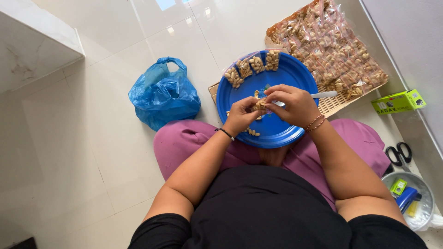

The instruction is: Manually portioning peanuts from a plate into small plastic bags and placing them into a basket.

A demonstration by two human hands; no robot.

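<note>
A round blue plate [295, 76] rests on my lap, with several small clear packets of peanuts [253, 66] lined along its far rim and a few loose peanuts near my wrist. My left hand [241, 115] pinches a small clear packet of peanuts [260, 104] over the plate's middle. My right hand [295, 105] meets it there, holding a white spoon [323, 94] whose handle sticks out to the right. Both hands touch at the packet.
A woven tray [328, 105] heaped with filled peanut packets lies beyond the plate. A knotted blue plastic bag [164, 94] sits on the tiled floor to the left. At the right are a green box [399, 101], black scissors [399, 154] and a bowl [422, 216] of small items.
</note>
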